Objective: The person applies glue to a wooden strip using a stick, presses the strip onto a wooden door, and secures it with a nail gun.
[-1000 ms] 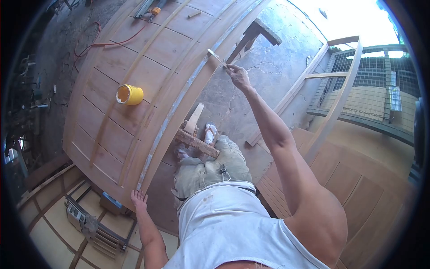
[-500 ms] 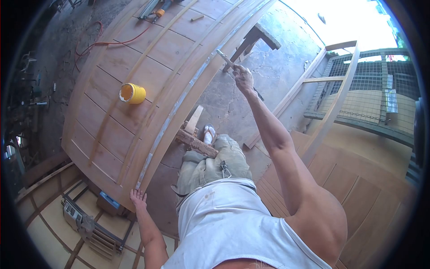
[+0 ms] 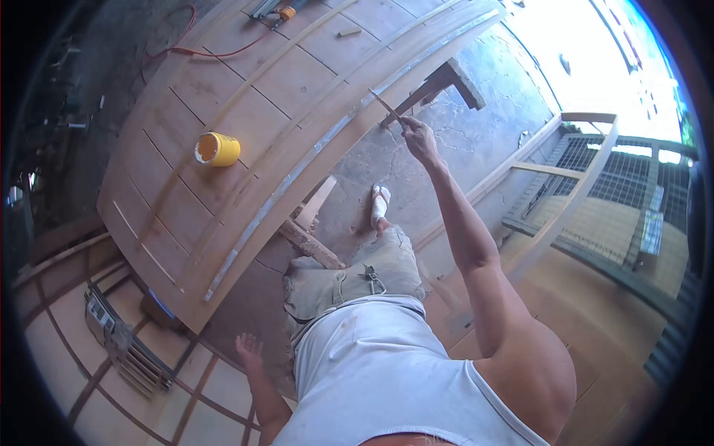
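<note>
Though thin, tool [image 3: 387,105] in right hand [image 3: 419,140]

Pale wooden frame [image 3: 547,170] beside wire-mesh gate [image 3: 632,175] — red cord [image 3: 223,55] meeting orange-ended tool [image 3: 286,13].

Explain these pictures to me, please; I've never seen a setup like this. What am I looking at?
There is no machine here: a person works with two bare hands. Every picture comes from one camera on the person's head, looking forward and down. The right hand holds a thin tool, its tip over the large wooden panel. The left hand is open and holds nothing, just off the panel's near edge. A whitish strip runs along the panel. On it lie a yellow container, tipped on its side or strongly slanted by the lens, I can't tell which, and a small wood piece.
</note>
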Available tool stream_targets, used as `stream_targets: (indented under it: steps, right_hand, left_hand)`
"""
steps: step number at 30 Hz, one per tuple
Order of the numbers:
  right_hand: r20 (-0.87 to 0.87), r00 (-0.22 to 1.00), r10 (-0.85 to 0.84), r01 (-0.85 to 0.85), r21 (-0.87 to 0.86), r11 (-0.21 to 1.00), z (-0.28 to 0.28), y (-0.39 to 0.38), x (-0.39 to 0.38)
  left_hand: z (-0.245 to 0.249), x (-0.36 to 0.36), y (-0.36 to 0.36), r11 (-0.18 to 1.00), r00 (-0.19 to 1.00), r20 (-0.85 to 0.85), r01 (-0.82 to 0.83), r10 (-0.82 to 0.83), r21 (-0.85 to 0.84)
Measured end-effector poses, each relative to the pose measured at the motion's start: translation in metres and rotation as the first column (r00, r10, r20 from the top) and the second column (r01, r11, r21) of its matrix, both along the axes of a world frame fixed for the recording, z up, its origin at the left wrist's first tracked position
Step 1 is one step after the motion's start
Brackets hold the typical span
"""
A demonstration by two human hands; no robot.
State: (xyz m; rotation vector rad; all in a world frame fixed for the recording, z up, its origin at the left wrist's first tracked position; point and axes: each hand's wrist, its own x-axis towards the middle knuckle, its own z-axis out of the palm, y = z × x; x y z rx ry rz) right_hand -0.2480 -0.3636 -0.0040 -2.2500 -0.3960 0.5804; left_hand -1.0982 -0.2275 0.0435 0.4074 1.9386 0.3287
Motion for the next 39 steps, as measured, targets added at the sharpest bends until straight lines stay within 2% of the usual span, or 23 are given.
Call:
stream_targets:
  steps: [1, 4, 5, 8, 9, 11, 13, 16, 17, 20, 21, 23, 25, 27, 29, 31, 34, 35, 39]
  right_hand:
    - [0.011, 0.998, 0.059, -0.058, -0.083, 0.995, 0.014, 0.001, 0.01]
    - [0.097, 0.978, 0.187, -0.178, -0.095, 0.979, 0.006, -0.003, 0.023]
    - [0.077, 0.96, 0.268, -0.262, -0.085, 0.961, 0.01, -0.007, 0.022]
    - [-0.264, 0.902, 0.342, -0.348, 0.024, 0.937, 0.023, -0.024, 0.033]
    - [-0.309, 0.925, 0.22, -0.19, 0.124, 0.974, 0.025, -0.032, 0.037]
    - [-0.125, 0.988, 0.09, -0.072, 0.142, 0.987, 0.0, -0.044, 0.06]
    - [0.062, 0.998, -0.002, -0.007, 0.137, 0.991, -0.022, -0.051, 0.081]
    - [0.025, 0.999, 0.041, -0.04, -0.05, 0.998, -0.013, -0.043, 0.102]
    - [0.071, 0.996, 0.059, -0.055, -0.058, 0.997, -0.016, -0.043, 0.105]
    - [0.202, 0.974, 0.098, -0.079, -0.1, 0.992, -0.024, -0.043, 0.111]
    - [0.233, 0.966, 0.109, -0.082, -0.126, 0.989, -0.025, -0.043, 0.111]
    - [0.273, 0.952, 0.136, -0.094, -0.163, 0.982, -0.024, -0.043, 0.112]
    - [0.291, 0.942, 0.169, -0.12, -0.18, 0.976, -0.022, -0.041, 0.115]
    - [0.339, 0.925, 0.171, -0.13, -0.14, 0.982, -0.025, -0.037, 0.12]
    - [0.369, 0.917, 0.148, -0.116, -0.108, 0.987, -0.027, -0.035, 0.122]
    - [0.383, 0.918, 0.103, -0.077, -0.082, 0.994, -0.028, -0.032, 0.12]
    - [0.3, 0.945, 0.129, -0.098, -0.114, 0.989, -0.014, -0.043, 0.11]
    - [0.336, 0.931, 0.143, -0.108, -0.119, 0.987, -0.013, -0.045, 0.107]
    - [0.49, 0.853, 0.178, -0.136, -0.121, 0.983, -0.026, -0.05, 0.088]
  left_hand:
    - [0.0, 0.01, -0.025, 0.999, 1.0, -0.001, -0.015, 0.015, -0.03]
    - [-0.017, 0.057, -0.092, 0.991, 1.0, 0.012, -0.021, 0.023, -0.13]
    - [-0.017, 0.073, -0.111, 0.986, 1.0, 0.012, -0.02, 0.022, -0.166]
    - [-0.014, 0.139, -0.154, 0.975, 0.996, 0.012, 0.088, -0.087, -0.204]
    - [-0.015, 0.153, -0.166, 0.968, 0.985, 0.051, 0.173, -0.166, -0.182]
    - [-0.012, 0.177, -0.184, 0.933, 0.94, 0.113, 0.335, -0.322, -0.128]
    - [-0.013, 0.208, -0.188, 0.924, 0.936, 0.134, 0.345, -0.325, -0.164]
    - [-0.032, 0.216, -0.192, 0.907, 0.923, 0.111, 0.383, -0.368, -0.177]
    - [-0.037, 0.214, -0.191, 0.9, 0.917, 0.09, 0.4, -0.39, -0.174]
    - [-0.022, 0.246, -0.162, 0.873, 0.875, -0.176, 0.391, -0.451, -0.293]
    - [-0.021, 0.254, -0.149, 0.83, 0.791, -0.25, 0.526, -0.558, -0.187]
    - [-0.017, 0.265, -0.124, 0.645, 0.58, -0.428, 0.764, -0.693, -0.01]
    - [0.004, 0.317, -0.098, 0.502, 0.455, -0.6, 0.859, -0.659, 0.1]
    - [0.002, 0.35, -0.068, 0.482, 0.577, -0.509, 0.816, -0.639, 0.319]
    - [0.009, 0.392, -0.046, 0.443, 0.596, -0.492, 0.803, -0.635, 0.399]
    - [0.023, 0.427, -0.036, 0.359, 0.528, -0.538, 0.847, -0.657, 0.393]
    - [0.036, 0.46, -0.03, 0.227, 0.428, -0.618, 0.897, -0.66, 0.38]
    - [0.038, 0.467, -0.031, 0.184, 0.396, -0.642, 0.91, -0.656, 0.372]
    - [0.022, 0.465, -0.029, 0.143, 0.366, -0.648, 0.918, -0.668, 0.371]
